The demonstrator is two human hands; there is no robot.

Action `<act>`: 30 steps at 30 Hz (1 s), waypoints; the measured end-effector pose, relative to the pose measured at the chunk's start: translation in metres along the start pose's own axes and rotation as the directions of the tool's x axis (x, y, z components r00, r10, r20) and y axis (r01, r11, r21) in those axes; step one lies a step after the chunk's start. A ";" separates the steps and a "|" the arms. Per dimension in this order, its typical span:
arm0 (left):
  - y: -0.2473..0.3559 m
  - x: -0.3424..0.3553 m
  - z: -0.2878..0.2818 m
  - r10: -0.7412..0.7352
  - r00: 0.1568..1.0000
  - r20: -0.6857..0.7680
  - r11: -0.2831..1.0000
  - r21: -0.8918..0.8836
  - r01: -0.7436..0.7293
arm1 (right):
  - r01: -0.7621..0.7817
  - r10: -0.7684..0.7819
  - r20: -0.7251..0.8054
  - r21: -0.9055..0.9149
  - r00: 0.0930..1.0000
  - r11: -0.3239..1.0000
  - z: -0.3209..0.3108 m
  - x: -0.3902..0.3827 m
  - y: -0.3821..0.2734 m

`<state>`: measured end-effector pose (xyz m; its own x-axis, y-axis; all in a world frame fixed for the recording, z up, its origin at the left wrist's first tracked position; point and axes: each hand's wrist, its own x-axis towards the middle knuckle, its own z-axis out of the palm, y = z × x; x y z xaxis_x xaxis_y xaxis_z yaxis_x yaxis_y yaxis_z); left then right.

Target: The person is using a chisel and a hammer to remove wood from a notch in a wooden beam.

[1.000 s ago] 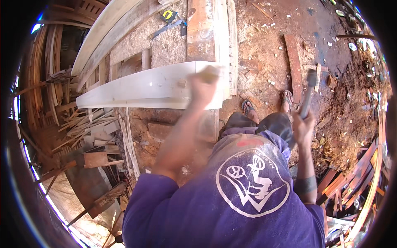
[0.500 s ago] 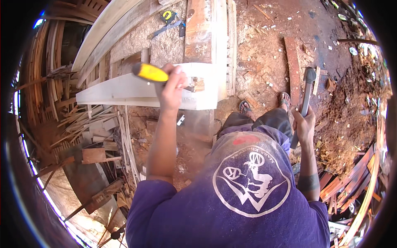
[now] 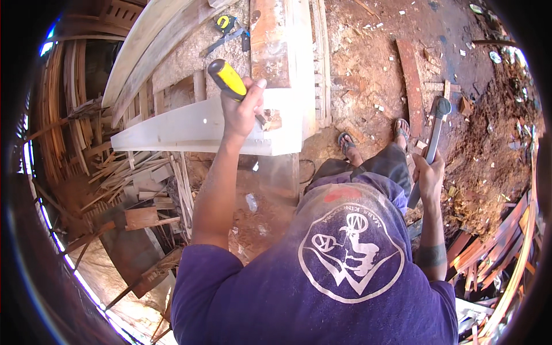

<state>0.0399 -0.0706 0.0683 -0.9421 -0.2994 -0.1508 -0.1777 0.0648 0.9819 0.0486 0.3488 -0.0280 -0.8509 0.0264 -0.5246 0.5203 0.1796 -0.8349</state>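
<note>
My left hand (image 3: 244,114) is wrapped round a chisel (image 3: 229,81) with a yellow and black handle. Its handle leans up and to the left, and the short visible bit of blade meets a rough, chipped recess (image 3: 272,119) near the right end of a pale, tapering board (image 3: 178,130). The blade's very tip is hard to make out against the wood. Off to the right, apart from the board, my right hand (image 3: 429,173) grips a hammer (image 3: 435,135) by its grey handle, head pointing away from me.
Beneath the board's right end runs a thick timber (image 3: 269,52). A yellow and black tape measure (image 3: 225,23) lies beyond the board, left of that timber. Wood offcuts (image 3: 144,178) are heaped at the left. A reddish plank (image 3: 409,86) lies on the chip-strewn ground.
The chisel's handle has swung from nearly level to a steeper tilt, its butt rising and shifting right. My left hand turned with it. My right hand and the hammer moved slightly right.
</note>
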 end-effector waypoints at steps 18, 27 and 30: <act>-0.064 -0.044 -0.002 0.529 0.848 0.030 0.786 0.360 -0.503 | 0.105 -0.097 0.132 -0.050 0.986 0.993 0.025 -0.006 -0.037; -0.023 -0.050 -0.039 0.177 0.914 -0.366 0.742 -0.560 -0.368 | 0.289 -0.240 0.358 -0.090 0.902 0.953 0.025 0.022 -0.076; -0.029 -0.053 -0.023 0.180 0.938 -0.296 0.826 -0.472 -0.307 | 0.261 -0.202 0.378 -0.112 0.904 0.959 0.024 0.022 -0.092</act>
<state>0.1012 -0.0781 0.0503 -0.8320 -0.5505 0.0692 0.2768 -0.3036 0.9117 -0.0164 0.3097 0.0331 -0.8468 -0.3839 -0.3683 0.2685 0.2892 -0.9188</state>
